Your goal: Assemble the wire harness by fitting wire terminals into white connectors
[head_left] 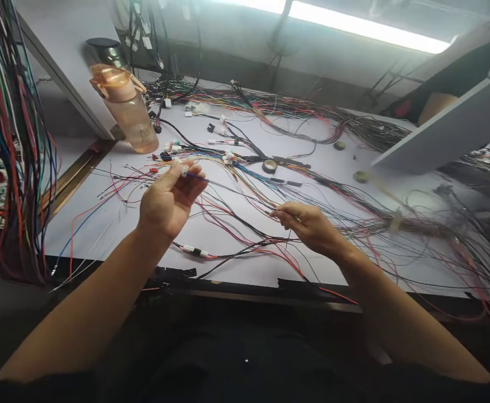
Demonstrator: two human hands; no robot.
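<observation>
Holding white connector and wire, 2 hands, wiring on table

Lit strip lamp overhead | white tabletop, dark front edge | white panel left | white panel right

The hanging wire bundle is cut off above; the white piece in the left hand is too small to identify.

One view looks out from my head, facing forward and down past my bare left hand and bare right hand, both near. It spans the flat white tabletop to a long, glowing white tube light at far right.
</observation>
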